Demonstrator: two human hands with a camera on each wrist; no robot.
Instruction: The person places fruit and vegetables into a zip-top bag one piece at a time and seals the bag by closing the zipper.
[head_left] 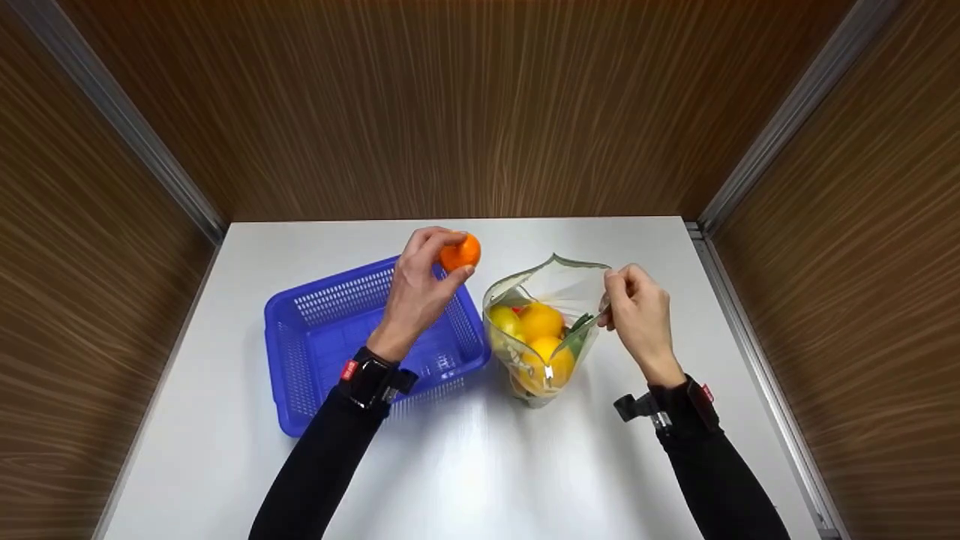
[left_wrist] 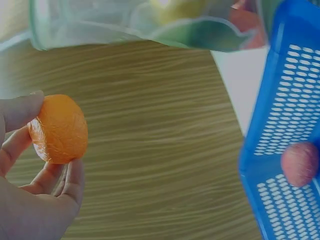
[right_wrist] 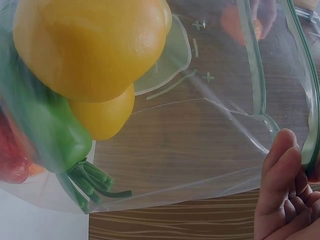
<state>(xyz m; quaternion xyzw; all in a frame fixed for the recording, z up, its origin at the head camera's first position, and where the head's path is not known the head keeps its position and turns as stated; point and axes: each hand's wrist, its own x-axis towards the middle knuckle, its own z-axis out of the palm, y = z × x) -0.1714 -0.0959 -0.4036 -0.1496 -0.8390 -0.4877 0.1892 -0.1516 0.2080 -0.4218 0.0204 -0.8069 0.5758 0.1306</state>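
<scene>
My left hand holds a small orange mandarin between thumb and fingers, above the gap between basket and bag. The left wrist view shows the same mandarin, its skin wrinkled and shiny. My right hand pinches the right rim of a clear zip bag with green edging, whose mouth gapes upward. Inside the bag lie yellow-orange round fruits, a yellow-green fruit and a green vegetable with cut stalks. Something red shows behind it in the right wrist view.
A blue perforated basket stands left of the bag, partly under my left forearm. One pink round item lies in it. The white table is bounded by wood-grain panels at the back and both sides.
</scene>
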